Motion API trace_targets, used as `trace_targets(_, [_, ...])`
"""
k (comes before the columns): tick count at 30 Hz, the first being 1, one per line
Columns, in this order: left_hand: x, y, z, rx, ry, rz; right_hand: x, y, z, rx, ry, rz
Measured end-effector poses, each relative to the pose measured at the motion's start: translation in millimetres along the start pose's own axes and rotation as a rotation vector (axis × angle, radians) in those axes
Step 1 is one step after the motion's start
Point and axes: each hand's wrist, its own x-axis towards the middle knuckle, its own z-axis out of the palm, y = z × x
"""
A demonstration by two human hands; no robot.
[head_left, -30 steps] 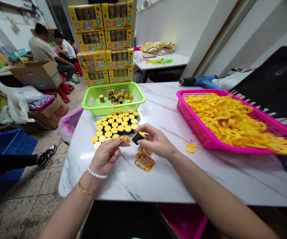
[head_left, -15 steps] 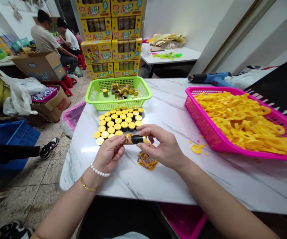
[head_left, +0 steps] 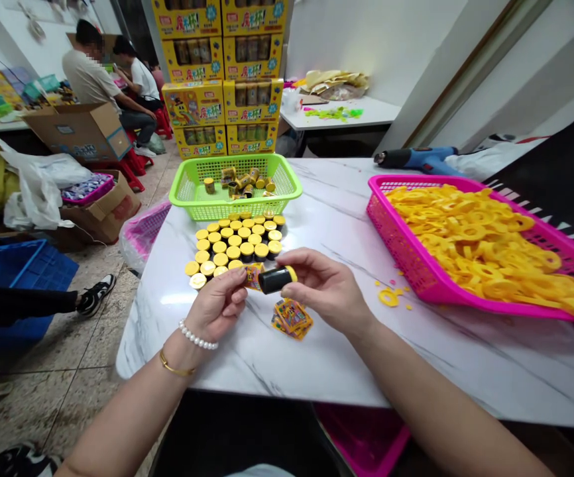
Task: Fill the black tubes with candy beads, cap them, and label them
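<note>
My right hand (head_left: 324, 290) is closed around a small black cup with a yellow cap (head_left: 277, 279), held sideways above the white marble table (head_left: 327, 358). My left hand (head_left: 217, 306) pinches a colourful printed label (head_left: 254, 275) whose edge meets the cup. A small pile of the same labels (head_left: 291, 317) lies on the table just under my right hand. Behind my hands stand several yellow-capped black cups (head_left: 234, 244) in rows.
A green basket (head_left: 195, 189) with several labelled cups sits at the back. A pink basket (head_left: 401, 255) full of yellow rings stands at right, with loose yellow bits (head_left: 389, 298) beside it. A blue heat gun (head_left: 416, 159) lies behind. Two people sit at far left by stacked yellow boxes (head_left: 225, 79).
My hands came together, bringing the label against the cup. Since half a second ago the cup has turned so that more of its black side shows beside the label.
</note>
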Motion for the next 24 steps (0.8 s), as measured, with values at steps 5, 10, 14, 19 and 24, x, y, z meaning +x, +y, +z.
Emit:
trace_targets(5, [0, 0, 1.1, -0.003, -0.026, -0.029, 1, 8, 4, -0.133, 0.116, 0.109])
trace_targets(10, [1, -2, -0.3, 0.037, -0.008, -0.011, -1, 1, 6, -0.314, 0.148, 0.059])
trace_targets(14, [1, -3, -1.2, 0.046, -0.016, 0.002, -3, -6, 11, -0.42, 0.102, 0.005])
trace_targets(19, [-1, -5, -1.9, 0.213, -0.065, 0.094, 0, -5, 5, -0.209, 0.054, 0.344])
trace_targets(24, [-5, -7, -1.1, 0.392, -0.044, 0.185, 1, -1, 5, -0.025, 0.069, 0.497])
